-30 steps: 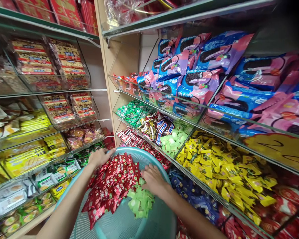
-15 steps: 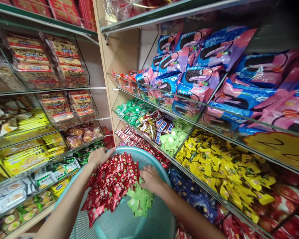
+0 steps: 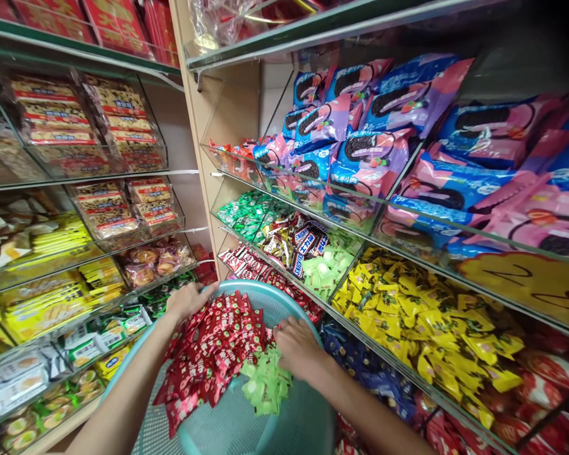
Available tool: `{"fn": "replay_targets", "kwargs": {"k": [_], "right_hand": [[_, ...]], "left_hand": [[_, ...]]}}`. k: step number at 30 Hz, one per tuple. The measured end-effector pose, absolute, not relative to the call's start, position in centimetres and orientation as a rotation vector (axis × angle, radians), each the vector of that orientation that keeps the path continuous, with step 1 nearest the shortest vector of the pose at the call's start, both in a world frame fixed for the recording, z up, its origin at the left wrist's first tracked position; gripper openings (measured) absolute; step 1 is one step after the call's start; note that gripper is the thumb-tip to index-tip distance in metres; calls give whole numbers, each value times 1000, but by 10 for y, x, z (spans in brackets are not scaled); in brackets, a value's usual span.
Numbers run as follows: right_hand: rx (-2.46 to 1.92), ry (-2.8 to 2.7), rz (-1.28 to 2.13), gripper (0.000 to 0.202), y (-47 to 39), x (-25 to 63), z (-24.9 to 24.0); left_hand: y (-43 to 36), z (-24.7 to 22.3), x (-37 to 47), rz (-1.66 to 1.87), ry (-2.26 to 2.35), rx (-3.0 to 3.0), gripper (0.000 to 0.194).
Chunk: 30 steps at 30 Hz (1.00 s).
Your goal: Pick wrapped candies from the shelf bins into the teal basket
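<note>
A teal mesh plastic basket holds a heap of red-wrapped candies and a smaller pile of pale green-wrapped candies. My left hand is at its far left rim, thumb lying along the edge; most of its fingers are hidden. Inside, on the right, my right hand is closed beside both piles, its fingers curled under. A bit of red shows by those fingers, but I cannot make out what they hold.
Glass-fronted shelves rise on both sides. To the right are blue-and-pink cookie packs, yellow-wrapped candies, Snickers bars and green candies. Packaged pastries fill the left shelves. A yellow price sign hangs right.
My right hand has shifted slightly right and down, and its spread fingers have curled closed. My left hand stays at the rim.
</note>
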State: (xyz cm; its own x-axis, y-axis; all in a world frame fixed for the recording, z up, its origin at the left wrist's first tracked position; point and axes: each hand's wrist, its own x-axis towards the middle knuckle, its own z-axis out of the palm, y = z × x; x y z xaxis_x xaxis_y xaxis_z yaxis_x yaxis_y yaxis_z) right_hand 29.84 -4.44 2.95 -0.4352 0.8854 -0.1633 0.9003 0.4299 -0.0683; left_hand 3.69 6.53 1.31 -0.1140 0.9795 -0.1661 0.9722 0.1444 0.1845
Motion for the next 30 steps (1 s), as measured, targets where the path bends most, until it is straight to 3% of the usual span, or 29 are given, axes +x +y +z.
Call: {"fn": "replay_targets", "kwargs": {"k": [9,14,18,30], "right_hand": [[1655,2832,-38,21,-53,301,108],[2022,2730,480,15,-33,312,143],[2178,2459,810,19,-15,326,144],[2176,2220,904,23,-8,333,133]], "left_hand": [[66,16,40,39,2185,1892,76],[67,13,38,77,2172,1907,79],[66,12,34,95,2175,1912,80],[67,11,36,104,2146,1889,83]]}}
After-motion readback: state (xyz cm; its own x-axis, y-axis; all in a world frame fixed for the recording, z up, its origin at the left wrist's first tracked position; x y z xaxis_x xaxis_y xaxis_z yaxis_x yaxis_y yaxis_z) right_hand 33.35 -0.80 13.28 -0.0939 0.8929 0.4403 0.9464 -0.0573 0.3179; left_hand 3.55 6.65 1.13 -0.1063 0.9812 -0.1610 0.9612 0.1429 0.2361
